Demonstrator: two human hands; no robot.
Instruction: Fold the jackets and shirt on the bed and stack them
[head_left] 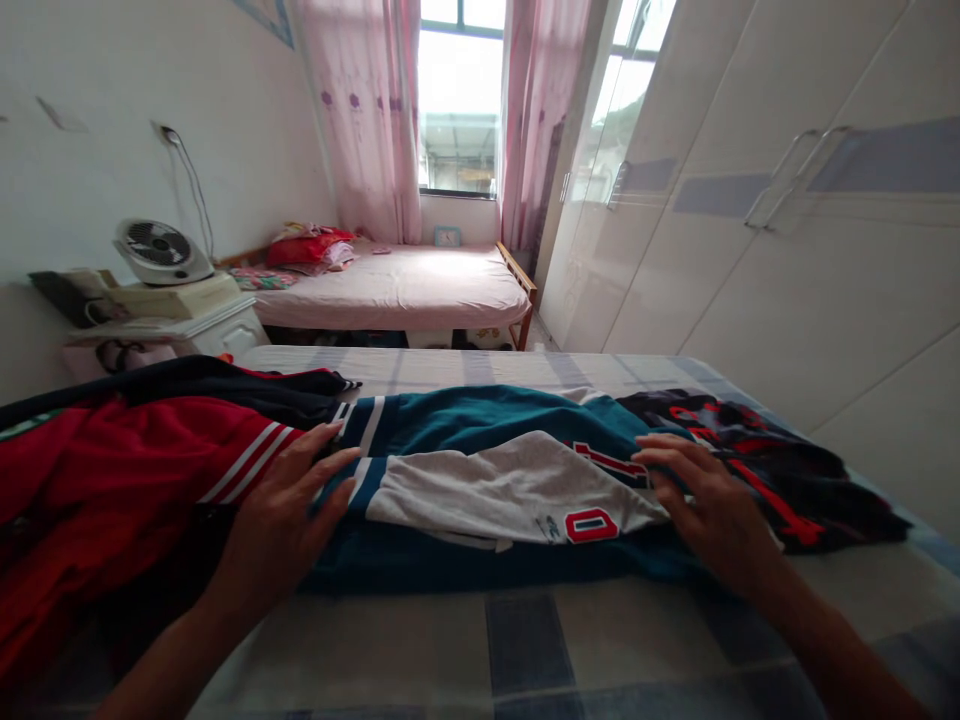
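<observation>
A teal and grey sweatshirt (465,490) with red-edged lettering lies partly folded across the bed, its grey sleeve or panel laid over the teal body. At its left end, by the white-striped cuff, is my left hand (289,500), fingers spread and apart from one another. My right hand (701,500) rests at the other end near the lettering, its fingers also stretched out over the cloth. Neither hand visibly grips the fabric. Left of my left hand spreads a red garment (150,460) with white stripes. Beyond my right hand lies a black garment with red print (780,460).
Under the clothes is a checked bed sheet (420,640). A dark garment (217,375) lies behind the red one. At the back stands a second bed (420,285) below the window. A small fan (161,250) sits at left; white wardrobes (825,290) line the right.
</observation>
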